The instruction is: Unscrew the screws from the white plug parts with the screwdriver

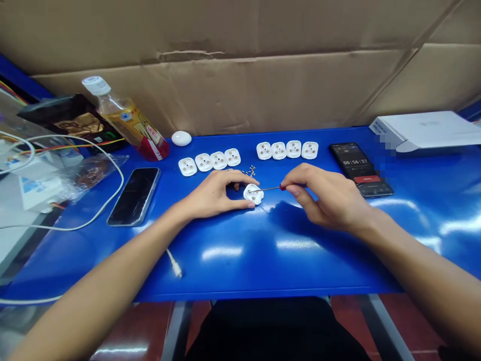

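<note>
Bracing the white plastic piece [253, 194] on the table [225, 240] between left hand [214, 194] thumb and fingers, likely against slipping; right hand [330, 198] grips the screwdriver [272, 189], its tip at the piece.

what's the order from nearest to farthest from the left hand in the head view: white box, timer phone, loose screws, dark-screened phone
From the left hand:
1. loose screws, just beyond the fingers
2. dark-screened phone, off to the left
3. timer phone, past the right hand
4. white box, far right, at the back
</note>
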Available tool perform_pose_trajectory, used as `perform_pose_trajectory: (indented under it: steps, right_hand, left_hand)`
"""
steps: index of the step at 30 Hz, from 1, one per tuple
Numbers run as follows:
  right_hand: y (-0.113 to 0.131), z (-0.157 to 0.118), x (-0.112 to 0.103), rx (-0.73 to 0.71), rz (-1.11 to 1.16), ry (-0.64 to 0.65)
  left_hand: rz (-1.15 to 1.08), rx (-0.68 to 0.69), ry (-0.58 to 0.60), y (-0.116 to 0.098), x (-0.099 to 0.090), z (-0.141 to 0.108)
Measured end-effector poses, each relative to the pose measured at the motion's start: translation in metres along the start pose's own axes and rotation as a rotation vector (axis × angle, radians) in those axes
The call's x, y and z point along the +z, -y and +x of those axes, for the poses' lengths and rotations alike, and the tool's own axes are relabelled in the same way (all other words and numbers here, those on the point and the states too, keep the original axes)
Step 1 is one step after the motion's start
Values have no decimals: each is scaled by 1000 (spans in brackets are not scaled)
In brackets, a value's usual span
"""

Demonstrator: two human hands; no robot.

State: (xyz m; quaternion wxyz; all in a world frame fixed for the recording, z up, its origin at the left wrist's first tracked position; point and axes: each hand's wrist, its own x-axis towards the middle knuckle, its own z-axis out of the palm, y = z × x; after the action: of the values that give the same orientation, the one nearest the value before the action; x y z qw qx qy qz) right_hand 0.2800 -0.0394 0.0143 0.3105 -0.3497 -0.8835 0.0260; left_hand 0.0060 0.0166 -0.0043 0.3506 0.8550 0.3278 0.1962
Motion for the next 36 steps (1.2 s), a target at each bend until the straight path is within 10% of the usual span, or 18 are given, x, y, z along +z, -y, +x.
perform_pose_trajectory:
  steps: [25,36]
  right_hand:
    - [0,0,2,76,-266,-119]
    - [1,6,-13,55,32,130]
  left_hand:
    - [0,8,-1,-2,3,-2]
    - [-49,-4,58,-11,4,-1]
